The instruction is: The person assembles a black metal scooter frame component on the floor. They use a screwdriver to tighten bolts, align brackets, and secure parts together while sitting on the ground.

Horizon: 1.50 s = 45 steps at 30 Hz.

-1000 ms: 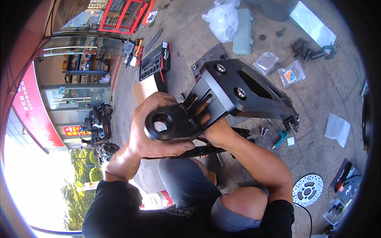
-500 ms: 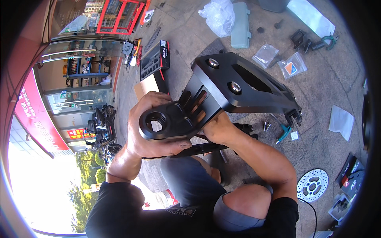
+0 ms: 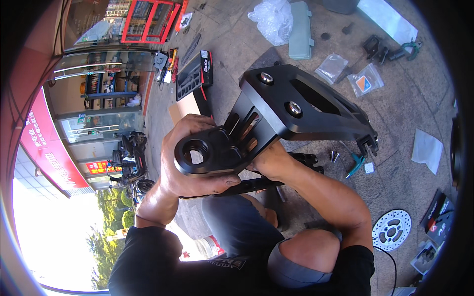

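Observation:
A large black metal bracket (image 3: 306, 111) is held up in front of my chest. Its near end has a threaded round hole, slots run along its middle, and two shiny bolts sit in the broad plate at its far end. My left hand (image 3: 190, 183) is wrapped around the end with the hole, the thumb lying along its near side. Behind and under the slotted middle, my right hand (image 3: 269, 160) is closed against the bracket, its fingers mostly hidden. A long black bar (image 3: 252, 186) shows below the bracket; whether it is joined to it I cannot tell.
On the paved ground lie a drilled brake disc (image 3: 391, 230), a teal-handled tool (image 3: 355, 165), small plastic bags (image 3: 365, 81), a pale green case (image 3: 300, 32) and bubble wrap (image 3: 271, 19). An open box (image 3: 195, 76) lies beyond my left hand. A scooter (image 3: 131, 160) stands at left.

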Tool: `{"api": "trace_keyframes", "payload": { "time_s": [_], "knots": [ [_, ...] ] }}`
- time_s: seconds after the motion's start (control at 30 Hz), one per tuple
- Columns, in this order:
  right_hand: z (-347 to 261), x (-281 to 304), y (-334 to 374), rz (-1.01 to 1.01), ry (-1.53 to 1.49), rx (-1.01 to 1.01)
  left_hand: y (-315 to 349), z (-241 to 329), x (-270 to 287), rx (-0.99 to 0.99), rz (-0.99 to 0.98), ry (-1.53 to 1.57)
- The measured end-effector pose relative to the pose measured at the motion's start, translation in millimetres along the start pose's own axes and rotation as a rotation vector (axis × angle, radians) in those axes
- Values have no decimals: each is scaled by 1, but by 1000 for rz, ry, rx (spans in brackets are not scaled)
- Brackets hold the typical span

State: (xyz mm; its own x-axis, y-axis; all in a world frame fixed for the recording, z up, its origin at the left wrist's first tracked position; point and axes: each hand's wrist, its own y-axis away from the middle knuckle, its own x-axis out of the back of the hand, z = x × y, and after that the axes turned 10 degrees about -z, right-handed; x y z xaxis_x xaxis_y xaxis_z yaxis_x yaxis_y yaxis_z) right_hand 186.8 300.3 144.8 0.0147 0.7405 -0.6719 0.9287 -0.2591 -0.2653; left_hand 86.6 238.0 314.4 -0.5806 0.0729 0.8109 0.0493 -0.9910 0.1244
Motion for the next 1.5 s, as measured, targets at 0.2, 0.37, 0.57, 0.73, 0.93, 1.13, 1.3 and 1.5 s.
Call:
{"api": "trace_keyframes", "payload": {
  "time_s": [0.2,0.37,0.57,0.73,0.93,1.13,1.3,1.5],
  "knots": [
    [1,-2,-3,12,144,184,-1,1,2,-19,-25,-52],
    [1,-1,1,-2,-87,4,-2,2,3,-18,-43,-24],
    [1,-6,-2,47,-121,45,0,0,1,-9,-27,-7],
    [-3,-6,-2,47,-198,-73,0,-1,0,-13,-10,-4],
    [-2,-4,-1,58,277,21,1,0,0,15,-11,27],
    [4,-2,3,140,-227,-154,0,-2,4,-41,-49,-64],
    [19,6,7,177,-159,-1,3,-6,3,-109,2,-46],
    [34,7,11,166,-220,47,6,-7,1,26,34,334]
  ]
}}
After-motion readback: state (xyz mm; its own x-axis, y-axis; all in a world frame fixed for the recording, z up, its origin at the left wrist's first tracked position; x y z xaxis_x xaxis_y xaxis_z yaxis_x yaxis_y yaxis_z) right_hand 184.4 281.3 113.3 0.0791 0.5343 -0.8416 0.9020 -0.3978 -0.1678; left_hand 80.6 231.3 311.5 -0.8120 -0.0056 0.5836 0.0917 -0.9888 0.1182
